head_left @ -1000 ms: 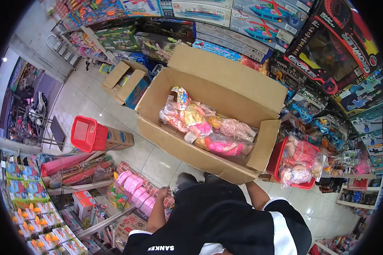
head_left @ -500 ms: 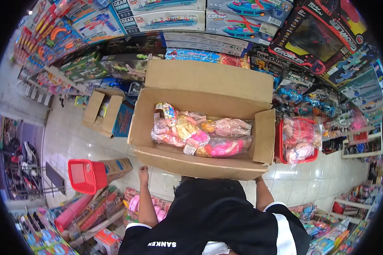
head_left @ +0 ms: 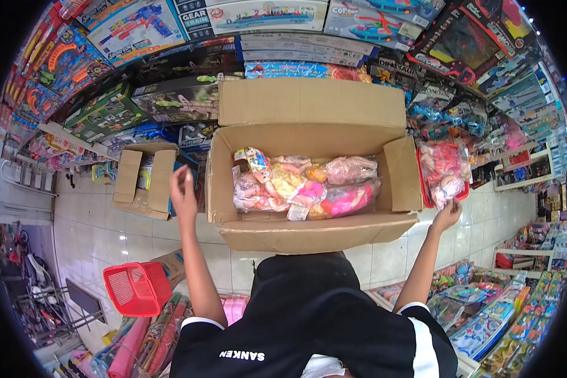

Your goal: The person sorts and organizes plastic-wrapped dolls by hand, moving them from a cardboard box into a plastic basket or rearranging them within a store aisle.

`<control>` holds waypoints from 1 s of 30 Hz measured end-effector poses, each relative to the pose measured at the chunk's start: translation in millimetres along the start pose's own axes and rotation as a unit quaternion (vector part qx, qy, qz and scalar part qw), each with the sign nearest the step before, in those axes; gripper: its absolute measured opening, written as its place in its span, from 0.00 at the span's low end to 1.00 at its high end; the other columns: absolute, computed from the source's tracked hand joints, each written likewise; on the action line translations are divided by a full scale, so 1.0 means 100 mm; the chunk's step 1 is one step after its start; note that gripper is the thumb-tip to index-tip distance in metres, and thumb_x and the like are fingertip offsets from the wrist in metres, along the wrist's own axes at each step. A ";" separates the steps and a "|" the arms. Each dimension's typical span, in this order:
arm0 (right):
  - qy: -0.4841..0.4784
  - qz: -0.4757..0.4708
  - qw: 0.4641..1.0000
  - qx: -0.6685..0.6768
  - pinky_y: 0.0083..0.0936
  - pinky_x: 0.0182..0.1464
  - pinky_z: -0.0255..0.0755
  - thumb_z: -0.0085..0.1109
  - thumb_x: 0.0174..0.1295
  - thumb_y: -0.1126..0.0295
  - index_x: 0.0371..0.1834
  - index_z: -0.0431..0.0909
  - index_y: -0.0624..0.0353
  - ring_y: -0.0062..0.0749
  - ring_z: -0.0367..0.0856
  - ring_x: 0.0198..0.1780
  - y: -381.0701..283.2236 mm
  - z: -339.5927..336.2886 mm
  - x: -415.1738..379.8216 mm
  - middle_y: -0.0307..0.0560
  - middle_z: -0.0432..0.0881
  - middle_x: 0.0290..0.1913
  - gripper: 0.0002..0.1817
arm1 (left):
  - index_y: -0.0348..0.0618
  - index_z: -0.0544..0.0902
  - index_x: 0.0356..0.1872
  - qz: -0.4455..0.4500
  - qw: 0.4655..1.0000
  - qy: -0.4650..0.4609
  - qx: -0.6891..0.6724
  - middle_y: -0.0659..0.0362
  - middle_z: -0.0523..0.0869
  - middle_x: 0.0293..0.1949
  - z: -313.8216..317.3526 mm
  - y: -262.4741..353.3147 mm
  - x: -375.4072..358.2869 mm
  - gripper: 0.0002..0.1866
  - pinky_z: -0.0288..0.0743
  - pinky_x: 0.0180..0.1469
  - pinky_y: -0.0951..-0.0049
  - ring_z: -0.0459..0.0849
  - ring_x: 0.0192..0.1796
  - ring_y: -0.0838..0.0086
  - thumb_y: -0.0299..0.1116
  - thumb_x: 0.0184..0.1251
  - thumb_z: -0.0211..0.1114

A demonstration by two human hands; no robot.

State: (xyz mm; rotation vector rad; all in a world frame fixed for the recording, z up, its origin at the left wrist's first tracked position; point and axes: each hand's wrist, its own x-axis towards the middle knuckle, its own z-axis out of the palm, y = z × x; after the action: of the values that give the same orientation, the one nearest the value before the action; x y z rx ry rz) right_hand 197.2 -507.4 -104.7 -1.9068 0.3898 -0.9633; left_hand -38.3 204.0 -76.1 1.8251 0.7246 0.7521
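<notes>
A large open cardboard box [head_left: 315, 236] stands before me, with several dolls in clear plastic bags inside, one of them a yellow-dressed doll [head_left: 282, 189]. My left hand [head_left: 183, 192] is raised just left of this box, fingers apart and nothing in them. On the right, my right hand [head_left: 446, 216] is at the near edge of a red basket [head_left: 427, 196], against the lower end of a bagged doll [head_left: 447, 189]. Its fingers look curled, but whether they grip the bag or the rim is hidden.
A smaller open cardboard box [head_left: 127, 176] sits on the tiled floor to the left. Behind me on that side lies a tilted red basket [head_left: 132, 290] near rolled items [head_left: 132, 346]. Stacked toy boxes [head_left: 264, 16] line the far shelf, and packaged toys [head_left: 485, 315] cover the right side.
Both hands have come up from beside my body. The left moved forward to the large box's left side; the right moved right and forward to the red basket. The view has shifted slightly.
</notes>
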 end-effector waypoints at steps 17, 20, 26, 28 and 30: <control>-0.737 0.008 0.672 -0.081 0.37 0.62 0.72 0.68 0.58 0.54 0.65 0.71 0.64 0.48 0.79 0.61 -1.60 2.23 -2.00 0.64 0.79 0.60 0.36 | 0.37 0.81 0.54 0.023 0.724 -0.627 0.289 0.41 0.80 0.58 2.06 -0.48 -0.10 0.25 0.70 0.65 0.60 0.78 0.61 0.51 0.49 0.71 0.58; -0.815 -0.108 0.517 -0.236 0.35 0.65 0.69 0.66 0.59 0.51 0.71 0.65 0.62 0.52 0.76 0.64 -1.05 2.54 -2.41 0.62 0.75 0.65 0.41 | 0.35 0.80 0.54 0.084 0.678 -0.676 0.276 0.41 0.80 0.58 2.01 -0.62 -0.17 0.24 0.71 0.63 0.58 0.79 0.61 0.49 0.46 0.67 0.61; -0.851 -0.112 0.445 -0.254 0.41 0.66 0.69 0.63 0.61 0.49 0.72 0.64 0.59 0.54 0.75 0.65 -0.97 2.57 -2.75 0.61 0.77 0.63 0.40 | 0.55 0.86 0.51 0.044 0.665 -0.682 0.300 0.53 0.82 0.56 1.99 -0.82 -0.22 0.15 0.71 0.63 0.60 0.79 0.60 0.56 0.39 0.70 0.54; -0.831 -0.128 0.470 -0.268 0.42 0.63 0.71 0.62 0.61 0.51 0.75 0.62 0.54 0.52 0.77 0.63 -0.97 2.59 -2.77 0.60 0.79 0.61 0.40 | 0.55 0.86 0.51 0.074 0.670 -0.672 0.305 0.52 0.83 0.55 1.99 -0.71 -0.16 0.15 0.71 0.63 0.60 0.80 0.60 0.55 0.39 0.70 0.54; -0.816 -0.108 0.499 -0.272 0.42 0.63 0.72 0.59 0.64 0.53 0.75 0.61 0.50 0.53 0.78 0.61 -1.00 2.56 -2.73 0.61 0.80 0.59 0.37 | 0.52 0.84 0.55 0.080 0.640 -0.712 0.280 0.52 0.83 0.55 1.95 -0.55 -0.09 0.17 0.70 0.64 0.59 0.79 0.61 0.55 0.40 0.70 0.56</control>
State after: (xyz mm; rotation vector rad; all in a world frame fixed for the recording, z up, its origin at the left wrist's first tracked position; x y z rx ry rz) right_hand 203.9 -134.8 -211.9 -2.5048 -0.8188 1.2666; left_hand 97.3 104.9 -190.3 2.3034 -0.3592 -1.0155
